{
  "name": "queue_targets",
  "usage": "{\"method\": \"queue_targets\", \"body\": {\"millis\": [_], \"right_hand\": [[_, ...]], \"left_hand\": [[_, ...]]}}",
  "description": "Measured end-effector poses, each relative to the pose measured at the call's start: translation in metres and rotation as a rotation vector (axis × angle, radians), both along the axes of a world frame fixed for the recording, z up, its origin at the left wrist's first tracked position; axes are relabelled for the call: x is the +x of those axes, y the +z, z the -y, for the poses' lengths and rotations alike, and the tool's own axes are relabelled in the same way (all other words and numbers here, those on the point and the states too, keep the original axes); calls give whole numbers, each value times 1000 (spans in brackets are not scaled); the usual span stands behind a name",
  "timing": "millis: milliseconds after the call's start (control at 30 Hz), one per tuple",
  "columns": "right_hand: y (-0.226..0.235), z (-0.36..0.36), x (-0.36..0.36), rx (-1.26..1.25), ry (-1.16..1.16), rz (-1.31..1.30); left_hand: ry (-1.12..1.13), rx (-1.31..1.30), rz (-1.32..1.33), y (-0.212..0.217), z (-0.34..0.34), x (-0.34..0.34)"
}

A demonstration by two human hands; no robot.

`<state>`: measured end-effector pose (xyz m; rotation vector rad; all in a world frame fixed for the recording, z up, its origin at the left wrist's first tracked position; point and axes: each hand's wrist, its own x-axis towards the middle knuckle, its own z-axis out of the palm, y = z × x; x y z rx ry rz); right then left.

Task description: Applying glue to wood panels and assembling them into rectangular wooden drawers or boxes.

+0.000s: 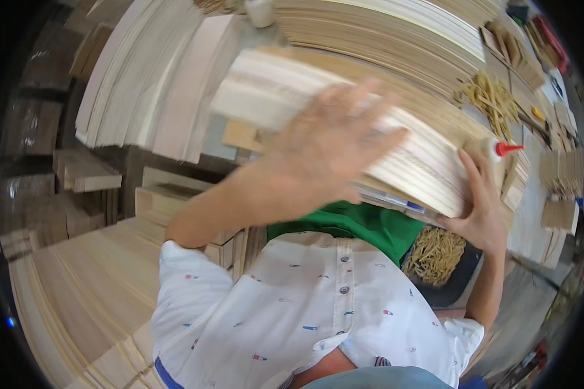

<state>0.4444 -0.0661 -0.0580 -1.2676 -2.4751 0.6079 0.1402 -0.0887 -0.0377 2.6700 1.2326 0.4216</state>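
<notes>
A pale bundle of wooden strips (428, 162) lies slantwise in front of me, its left part smeared by motion. My right hand (483, 211) grips the bundle's right end, thumb at the near edge and fingers at the far side. Over the middle of the strips is my left hand (340, 139), blurred, with its fingers spread. Whether its palm touches the wood I cannot tell. Close to my right hand is a white glue bottle with a red nozzle (501, 149). Beneath the bundle shows a wooden board (422, 97).
Long boards (376, 32) are stacked at the far side, with more stacked boards (149, 71) at the left. Tan rubber bands (490, 100) lie at the right, others (435, 256) in a black tray (444, 295) by my body. A white container (259, 11) stands far off.
</notes>
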Motion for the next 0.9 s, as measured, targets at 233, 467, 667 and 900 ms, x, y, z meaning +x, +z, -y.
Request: {"method": "queue_targets", "body": {"millis": [233, 467, 667, 900], "right_hand": [[-10, -10, 13, -47, 126, 66], [-32, -13, 84, -180, -89, -69], [-51, -14, 87, -297, -72, -163], [-55, -17, 85, -368, -69, -160]], "left_hand": [[22, -282, -90, -21, -14, -9], [220, -283, -116, -38, -19, -4], [142, -242, -83, -52, -26, 18], [132, -240, -86, -59, -26, 25]]}}
